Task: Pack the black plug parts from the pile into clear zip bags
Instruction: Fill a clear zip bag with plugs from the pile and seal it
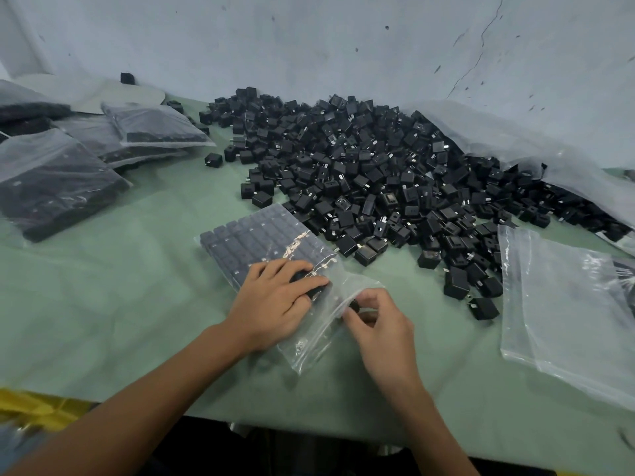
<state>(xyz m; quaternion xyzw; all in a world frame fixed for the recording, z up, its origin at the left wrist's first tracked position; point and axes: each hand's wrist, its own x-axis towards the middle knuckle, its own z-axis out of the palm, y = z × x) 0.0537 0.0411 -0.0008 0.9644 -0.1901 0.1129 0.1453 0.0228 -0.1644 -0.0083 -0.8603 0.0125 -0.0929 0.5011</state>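
Note:
A big pile of black plug parts [371,173] covers the middle and right of the green table [137,269]. In front of it lies a clear zip bag [254,235] filled with neat rows of plug parts. My left hand [275,304] lies flat on the bag's near end, pressing the parts inside. My right hand [381,324] pinches the bag's open mouth flap, with a black part partly hidden at its fingertips.
Several filled bags [55,180] are stacked at the left. Empty clear bags [563,304] lie at the right. A large plastic sheet [515,142] runs behind the pile along the pale wall. Something yellow [31,407] sits at the near left edge.

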